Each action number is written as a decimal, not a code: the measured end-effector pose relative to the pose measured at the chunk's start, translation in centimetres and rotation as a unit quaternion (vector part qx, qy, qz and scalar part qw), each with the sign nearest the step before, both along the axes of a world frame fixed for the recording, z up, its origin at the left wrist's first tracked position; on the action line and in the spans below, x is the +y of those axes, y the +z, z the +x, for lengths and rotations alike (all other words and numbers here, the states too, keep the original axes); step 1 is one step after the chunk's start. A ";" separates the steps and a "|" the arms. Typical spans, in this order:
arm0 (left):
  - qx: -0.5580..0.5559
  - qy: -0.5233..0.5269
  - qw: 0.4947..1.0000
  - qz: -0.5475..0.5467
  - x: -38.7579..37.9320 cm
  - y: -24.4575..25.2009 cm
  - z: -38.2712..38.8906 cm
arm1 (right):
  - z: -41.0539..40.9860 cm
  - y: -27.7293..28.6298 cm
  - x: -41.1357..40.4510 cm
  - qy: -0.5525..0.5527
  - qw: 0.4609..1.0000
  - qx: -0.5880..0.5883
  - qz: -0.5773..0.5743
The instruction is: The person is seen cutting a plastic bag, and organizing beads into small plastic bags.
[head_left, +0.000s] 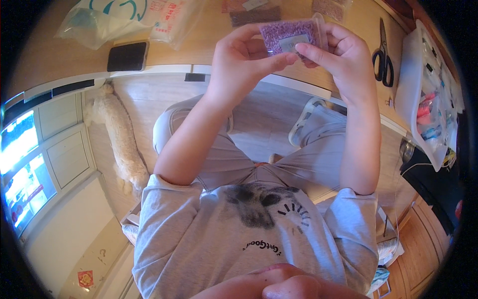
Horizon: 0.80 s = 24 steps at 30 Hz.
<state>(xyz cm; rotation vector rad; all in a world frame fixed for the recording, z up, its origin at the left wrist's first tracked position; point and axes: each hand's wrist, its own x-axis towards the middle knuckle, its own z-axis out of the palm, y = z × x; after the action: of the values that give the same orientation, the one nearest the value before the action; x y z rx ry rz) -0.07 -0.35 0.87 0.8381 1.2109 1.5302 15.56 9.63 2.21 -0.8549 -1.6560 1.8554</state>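
Observation:
Both of my hands hold a small clear plastic bag of purple beads (274, 33) above the far side of the table. A pale label with writing sits on its front. My left hand (242, 59) grips the bag's left and lower edge, with the thumb along the bottom. My right hand (343, 56) holds the right end, its thumb pressed on the label. Just beyond the bag, a dark brown packet (255, 16) lies on the wooden table (194, 37), and another packet of small pinkish pieces (330, 9) is behind my right hand.
Black-handled scissors (383, 61) lie right of my right hand, beside a white plastic bin (407, 86) of assorted packets. At the left are a dark phone (127, 56) and a printed plastic bag (112, 22). A light-furred dog (121, 130) lies on the floor.

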 end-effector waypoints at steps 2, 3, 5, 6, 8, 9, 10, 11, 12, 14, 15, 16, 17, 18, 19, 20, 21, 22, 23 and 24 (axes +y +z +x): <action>-0.002 -0.007 1.000 -0.010 0.1 0.1 -0.1 | 0.0 -0.1 -0.1 -0.005 1.000 -0.021 0.018; -0.004 -0.013 1.000 -0.020 0.1 0.1 -0.2 | -0.1 -0.1 -0.3 -0.018 1.000 -0.016 0.016; -0.003 -0.019 1.000 -0.025 0.2 0.0 -0.4 | -0.2 0.0 -0.5 -0.032 0.999 -0.012 0.015; 0.000 -0.023 0.999 -0.030 0.2 0.0 -0.4 | -0.2 0.0 -0.6 -0.028 0.999 -0.014 0.034; 0.010 -0.029 0.999 -0.028 0.2 0.0 -0.5 | -0.1 0.1 -0.5 -0.023 0.998 -0.017 0.052; 0.019 -0.035 0.999 -0.026 0.2 -0.1 -0.5 | 0.0 0.2 -0.4 -0.009 0.999 -0.021 0.049; 0.019 -0.035 0.999 -0.027 0.2 -0.1 -0.5 | 0.1 0.3 -0.3 0.005 0.999 -0.025 0.046; 0.016 -0.037 0.999 -0.027 0.3 -0.1 -0.5 | 0.1 0.5 -0.3 0.005 0.999 -0.025 0.045; 0.012 -0.039 0.999 -0.028 0.3 -0.1 -0.5 | 0.2 0.7 -0.3 0.008 0.998 -0.035 0.044; 0.014 -0.050 0.998 -0.029 0.4 -0.1 -0.6 | 0.3 0.7 -0.2 0.011 0.998 -0.045 0.043; 0.016 -0.061 0.998 -0.031 0.5 -0.1 -0.6 | 0.4 0.6 0.0 0.014 0.997 -0.057 0.041; 0.016 -0.061 0.998 -0.031 0.5 0.0 -0.6 | 0.5 0.5 0.1 0.018 0.997 -0.069 0.040; 0.023 -0.067 0.997 -0.035 0.5 0.0 -0.6 | 0.5 0.5 0.1 0.017 0.997 -0.069 0.039; 0.029 -0.072 0.996 -0.039 0.5 0.0 -0.6 | 0.4 0.5 0.1 0.020 0.998 -0.054 0.037; 0.029 -0.072 0.996 -0.039 0.5 0.0 -0.6 | 0.4 0.5 0.1 0.023 0.998 -0.039 0.035; 0.030 -0.073 0.996 -0.036 0.5 0.0 -0.6 | 0.3 0.6 0.1 0.023 0.998 -0.039 0.035; 0.031 -0.074 0.996 -0.032 0.5 0.0 -0.6 | 0.3 0.8 0.1 0.029 0.998 -0.048 0.043; 0.032 -0.074 0.996 -0.032 0.4 0.2 -0.7 | 0.3 1.0 0.1 0.035 0.996 -0.056 0.052; 0.033 -0.078 0.996 -0.041 0.3 0.5 -0.8 | 0.5 0.8 0.2 0.035 0.996 -0.056 0.052; 0.035 -0.081 0.995 -0.051 0.3 0.7 -0.9 | 0.7 0.4 0.4 0.015 0.997 -0.052 0.053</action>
<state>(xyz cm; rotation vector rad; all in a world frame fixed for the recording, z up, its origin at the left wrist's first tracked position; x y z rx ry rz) -1.01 -0.09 1.57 0.9060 1.2288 1.3076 16.26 9.99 2.61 -0.9002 -1.8219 1.7517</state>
